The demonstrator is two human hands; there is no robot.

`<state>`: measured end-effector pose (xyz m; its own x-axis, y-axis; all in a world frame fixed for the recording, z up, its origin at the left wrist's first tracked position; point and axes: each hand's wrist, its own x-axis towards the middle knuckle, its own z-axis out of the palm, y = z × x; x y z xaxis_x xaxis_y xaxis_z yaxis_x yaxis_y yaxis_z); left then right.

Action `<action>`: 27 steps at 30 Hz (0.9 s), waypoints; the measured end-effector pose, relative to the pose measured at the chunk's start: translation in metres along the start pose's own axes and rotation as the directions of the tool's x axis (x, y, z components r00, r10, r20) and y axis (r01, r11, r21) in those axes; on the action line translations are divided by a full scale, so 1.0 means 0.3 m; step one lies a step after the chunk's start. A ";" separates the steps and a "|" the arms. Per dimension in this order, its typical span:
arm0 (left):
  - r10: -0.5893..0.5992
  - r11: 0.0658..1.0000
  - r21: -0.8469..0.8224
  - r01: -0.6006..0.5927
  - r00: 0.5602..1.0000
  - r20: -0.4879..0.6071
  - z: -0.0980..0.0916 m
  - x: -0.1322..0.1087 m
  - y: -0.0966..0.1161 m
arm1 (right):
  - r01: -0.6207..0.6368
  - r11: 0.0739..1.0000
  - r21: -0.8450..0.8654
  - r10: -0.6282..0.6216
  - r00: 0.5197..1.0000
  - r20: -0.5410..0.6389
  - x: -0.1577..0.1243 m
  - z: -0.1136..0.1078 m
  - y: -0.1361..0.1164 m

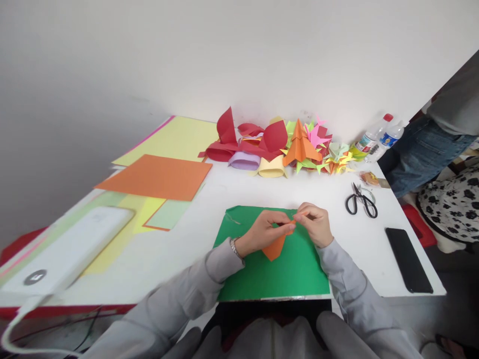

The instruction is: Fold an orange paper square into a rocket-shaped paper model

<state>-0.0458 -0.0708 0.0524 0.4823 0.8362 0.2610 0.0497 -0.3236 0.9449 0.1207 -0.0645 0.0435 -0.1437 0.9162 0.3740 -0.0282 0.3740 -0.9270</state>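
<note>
Above a green board (277, 279) at the table's near edge, an orange piece of folded paper (275, 249) is held between both hands. My left hand (264, 230) pinches it between thumb and fingers, with part of the paper hanging below the palm. My right hand (316, 223) is closed on the paper's upper right end, fingertips close to those of the left. The fingers hide most of the folds near the pinch. A bracelet (235, 248) circles my left wrist.
Orange sheets (157, 177) and a white power-bank-like device (75, 249) lie left. Folded paper pieces (258, 144), including an orange plane (300, 147), line the wall. Black scissors (361, 200), a phone (407, 260) and bottles (370, 139) are right. A person in jeans (419, 154) stands beyond the table.
</note>
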 end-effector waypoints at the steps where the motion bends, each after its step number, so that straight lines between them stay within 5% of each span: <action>1: 0.003 1.000 0.004 -0.003 1.000 -0.002 0.000 0.000 -0.001 | 0.006 1.000 0.006 -0.006 1.000 0.004 0.000 0.000 0.001; 27: 0.067 0.997 0.038 -0.066 0.997 -0.034 0.007 -0.006 -0.011 | -0.011 0.996 0.089 0.013 1.000 -0.025 0.004 -0.019 0.000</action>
<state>-0.0450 -0.0722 0.0484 0.4543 0.8273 0.3305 0.0511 -0.3946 0.9174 0.1263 -0.0624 0.0440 -0.1189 0.9245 0.3621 -0.1148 0.3495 -0.9299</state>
